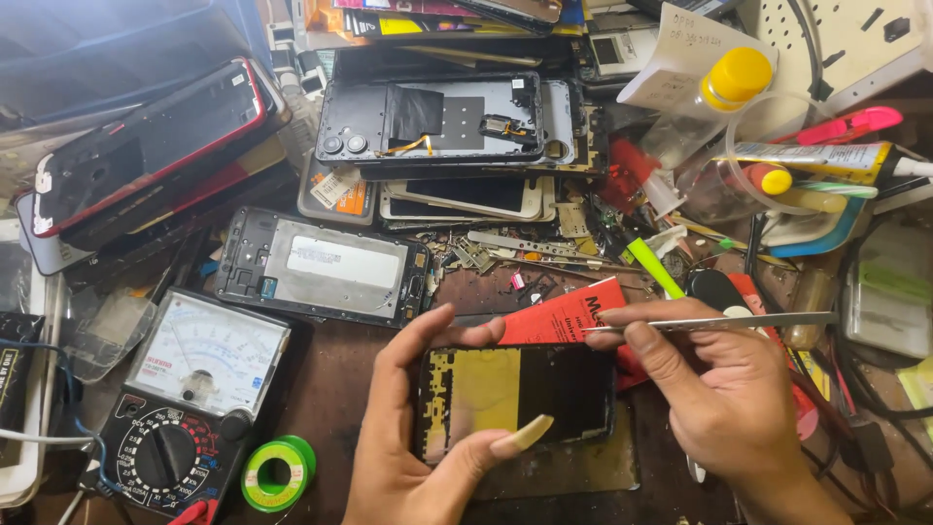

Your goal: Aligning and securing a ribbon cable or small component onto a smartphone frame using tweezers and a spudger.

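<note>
Your left hand (408, 428) sits low in the centre of the frame, fingers wrapped around an opened phone (515, 394): fingertips curl over its top edge and the thumb, with its long nail, lies across the lower face. The phone is held level just above the tabletop (330, 379), its inner side up, a yellowish patch on the left half and a dark half on the right; your palm hides its lower left corner. Your right hand (724, 389), at lower right, pinches metal tweezers (719, 322) between thumb and fingers; the tips point left and end just above the phone's upper right corner, and whether they touch it is hard to make out. A red card (564, 313) lies behind the phone, partly covered by it. At lower left stand an analogue multimeter (190, 408), its bottom edge cut off by the frame, and a green tape roll (278, 473). A bare phone frame (321, 265) lies left of centre, and another opened back housing (432, 119) at top centre. The upper right is a heap of tubes, a yellow-capped bottle (724, 87) and cables too tangled to sort out.
</note>
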